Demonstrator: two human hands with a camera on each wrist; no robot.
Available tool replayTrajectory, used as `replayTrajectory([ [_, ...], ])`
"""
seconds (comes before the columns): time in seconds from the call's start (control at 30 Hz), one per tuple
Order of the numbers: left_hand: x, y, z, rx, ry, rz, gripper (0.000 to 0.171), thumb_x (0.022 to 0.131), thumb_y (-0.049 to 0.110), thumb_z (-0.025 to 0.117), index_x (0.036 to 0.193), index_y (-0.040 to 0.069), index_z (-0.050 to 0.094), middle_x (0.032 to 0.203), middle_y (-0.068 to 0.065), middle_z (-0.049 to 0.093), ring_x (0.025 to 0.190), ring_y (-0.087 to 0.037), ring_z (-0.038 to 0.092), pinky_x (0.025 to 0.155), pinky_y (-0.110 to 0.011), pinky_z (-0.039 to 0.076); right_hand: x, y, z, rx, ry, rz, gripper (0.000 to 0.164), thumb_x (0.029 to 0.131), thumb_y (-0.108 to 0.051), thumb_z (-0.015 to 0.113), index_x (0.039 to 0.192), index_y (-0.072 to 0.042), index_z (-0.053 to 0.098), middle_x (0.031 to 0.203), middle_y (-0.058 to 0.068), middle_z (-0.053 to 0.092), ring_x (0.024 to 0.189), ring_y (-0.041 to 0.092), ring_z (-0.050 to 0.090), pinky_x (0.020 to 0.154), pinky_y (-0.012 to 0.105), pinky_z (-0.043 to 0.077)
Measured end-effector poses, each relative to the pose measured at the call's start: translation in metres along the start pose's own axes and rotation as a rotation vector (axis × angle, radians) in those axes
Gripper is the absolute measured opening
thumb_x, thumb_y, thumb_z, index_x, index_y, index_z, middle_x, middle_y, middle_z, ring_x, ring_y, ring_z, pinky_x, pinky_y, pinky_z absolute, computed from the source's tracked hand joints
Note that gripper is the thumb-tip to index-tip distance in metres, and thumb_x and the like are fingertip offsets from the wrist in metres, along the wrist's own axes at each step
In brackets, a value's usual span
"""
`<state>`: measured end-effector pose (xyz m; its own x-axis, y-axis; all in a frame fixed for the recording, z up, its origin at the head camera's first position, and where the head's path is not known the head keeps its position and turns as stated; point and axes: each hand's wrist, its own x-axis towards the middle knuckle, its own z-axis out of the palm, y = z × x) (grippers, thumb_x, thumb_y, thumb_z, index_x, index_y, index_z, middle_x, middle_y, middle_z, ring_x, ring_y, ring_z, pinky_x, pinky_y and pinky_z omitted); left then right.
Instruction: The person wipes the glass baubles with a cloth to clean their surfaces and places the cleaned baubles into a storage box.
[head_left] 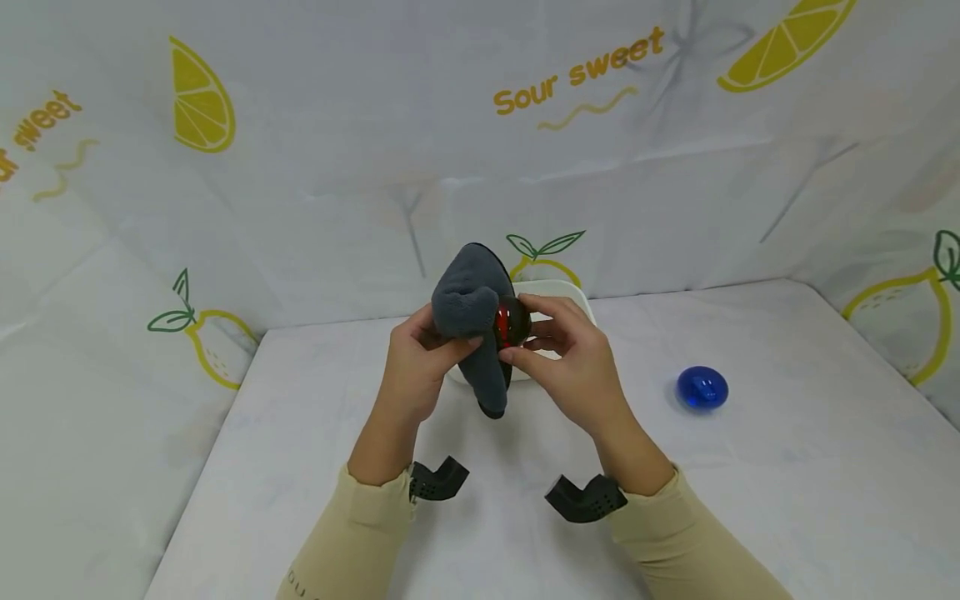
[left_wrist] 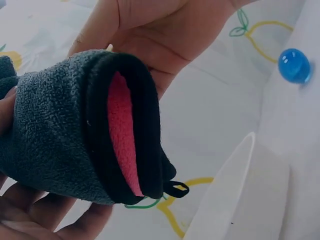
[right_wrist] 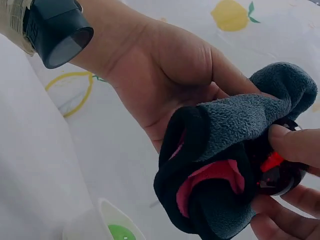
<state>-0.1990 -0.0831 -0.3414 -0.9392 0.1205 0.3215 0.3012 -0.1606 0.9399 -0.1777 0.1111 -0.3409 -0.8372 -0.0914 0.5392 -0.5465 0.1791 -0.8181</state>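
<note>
A grey plush cloth (head_left: 467, 292) with black edging is held up over the table, bunched and folded. Pink lining (left_wrist: 122, 132) shows inside its fold in both wrist views. My left hand (head_left: 411, 367) grips it from the left, thumb in front and the other fingers largely hidden behind. My right hand (head_left: 573, 358) pinches a glossy dark ball (head_left: 514, 322) with a bright red patch between thumb and fingers. The ball is pressed against the cloth's right side; in the right wrist view cloth folds partly cover the ball (right_wrist: 280, 175).
A white plastic tub (head_left: 573, 293) stands behind the hands, and something green (right_wrist: 120, 232) lies inside it. To the right, a shiny blue rounded glassy piece (head_left: 702, 388) rests on the white-covered table (head_left: 787, 467). A lemon-printed sheet (head_left: 337, 167) hangs behind.
</note>
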Motion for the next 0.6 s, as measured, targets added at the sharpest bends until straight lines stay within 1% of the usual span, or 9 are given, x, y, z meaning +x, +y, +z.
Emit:
replayTrajectory([
  [0.1,-0.0002,0.0001,-0.0005,-0.028,-0.019,0.003,0.044,0.082,-0.008,0.070,0.125,-0.006,0.060,0.106,0.001,0.069,0.103,-0.020,0.065,0.091,-0.035,0.055,-0.0001,-0.0015,-0.0012,-0.017,0.011,0.004,0.068,0.073,0.000,0.084,0.135,-0.009,0.057,0.121,0.008,0.064,0.093,0.018,0.069,0.081,0.026,0.057],
  [0.17,-0.0005,0.0004,-0.0006,-0.044,-0.029,0.011,0.044,0.082,-0.008,0.068,0.125,-0.007,0.059,0.106,0.002,0.069,0.103,-0.021,0.065,0.091,-0.036,0.055,0.0002,-0.0026,-0.0016,-0.016,0.011,0.010,0.068,0.074,0.000,0.084,0.135,-0.009,0.056,0.119,0.010,0.066,0.091,0.017,0.069,0.080,0.025,0.056],
  [0.27,-0.0007,0.0005,-0.0009,-0.053,-0.035,0.025,0.043,0.083,-0.008,0.067,0.126,-0.008,0.058,0.106,0.001,0.068,0.103,-0.021,0.064,0.090,-0.036,0.055,0.0002,-0.0037,-0.0017,-0.021,0.005,0.024,0.063,0.076,-0.001,0.082,0.132,-0.008,0.056,0.115,0.011,0.067,0.086,0.016,0.067,0.079,0.023,0.056],
  [0.37,-0.0008,0.0005,-0.0011,-0.045,-0.033,0.036,0.042,0.084,-0.007,0.067,0.125,-0.008,0.058,0.106,0.001,0.068,0.102,-0.022,0.064,0.089,-0.036,0.056,-0.0006,-0.0039,-0.0013,-0.031,-0.005,0.048,0.057,0.080,-0.004,0.080,0.132,-0.011,0.057,0.113,0.010,0.069,0.081,0.016,0.066,0.073,0.023,0.055],
  [0.5,-0.0011,0.0004,-0.0015,-0.048,-0.038,0.046,0.043,0.083,-0.007,0.068,0.125,-0.008,0.059,0.107,0.001,0.069,0.102,-0.022,0.064,0.088,-0.036,0.056,-0.0014,-0.0036,-0.0011,-0.040,-0.017,0.059,0.050,0.084,-0.008,0.077,0.131,-0.014,0.060,0.103,0.010,0.071,0.074,0.017,0.064,0.063,0.025,0.051],
  [0.6,-0.0010,0.0004,-0.0015,-0.050,-0.047,0.050,0.043,0.083,-0.006,0.068,0.125,-0.007,0.060,0.107,0.000,0.068,0.102,-0.022,0.064,0.088,-0.035,0.056,-0.0015,-0.0028,-0.0017,-0.040,-0.028,0.056,0.047,0.087,-0.009,0.074,0.132,-0.014,0.060,0.095,0.010,0.070,0.072,0.017,0.064,0.062,0.025,0.050],
])
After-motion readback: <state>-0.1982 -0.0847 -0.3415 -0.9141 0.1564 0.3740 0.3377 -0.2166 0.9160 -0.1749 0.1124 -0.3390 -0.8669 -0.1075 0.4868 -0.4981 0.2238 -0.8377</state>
